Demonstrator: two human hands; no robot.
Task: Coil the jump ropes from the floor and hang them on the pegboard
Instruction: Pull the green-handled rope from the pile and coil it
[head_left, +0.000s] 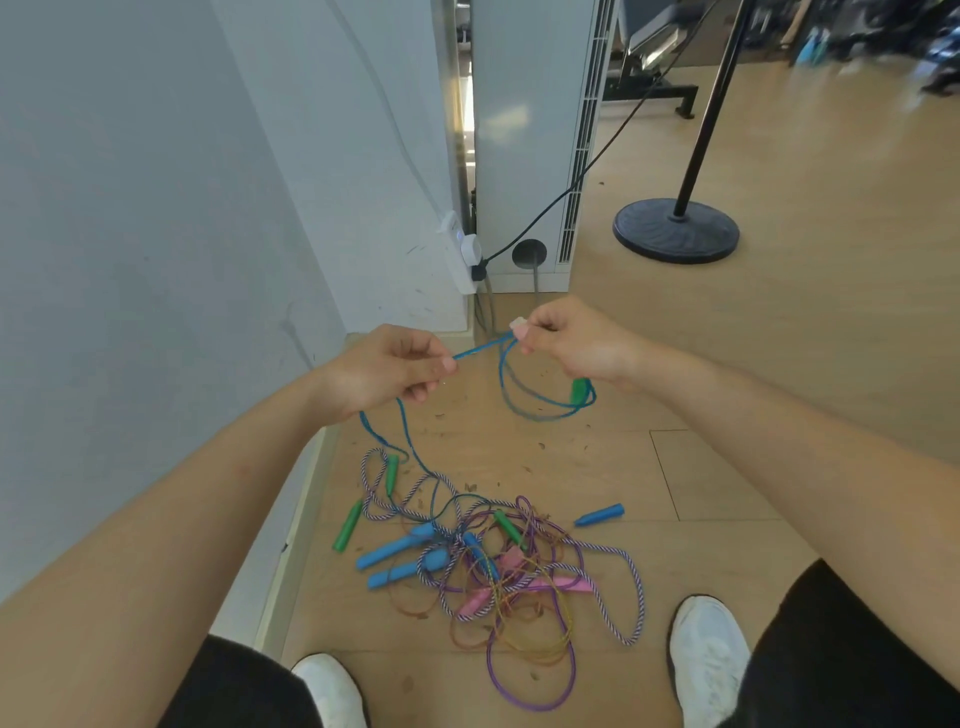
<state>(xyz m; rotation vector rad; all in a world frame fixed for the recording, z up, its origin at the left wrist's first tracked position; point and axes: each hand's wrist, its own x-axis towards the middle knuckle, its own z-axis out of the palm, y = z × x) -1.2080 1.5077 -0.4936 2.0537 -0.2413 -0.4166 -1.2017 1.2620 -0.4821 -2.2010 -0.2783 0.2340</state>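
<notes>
Left hand (384, 366) and right hand (576, 340) pinch blue rope (480, 347) — looped, green-handled.

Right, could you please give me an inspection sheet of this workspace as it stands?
Surface: wooden floor.
Job's things: blue jump rope stretched between both hands, loops hanging from the right; tangled pile of jump ropes on the floor; pegboard not in view.
Clutter: small bits of debris scattered on the floor.
Hands: left hand pinches the blue jump rope; right hand grips it.
Cables: black cable runs to a white power strip.
Surroundings: white wall, round stand base.
</notes>
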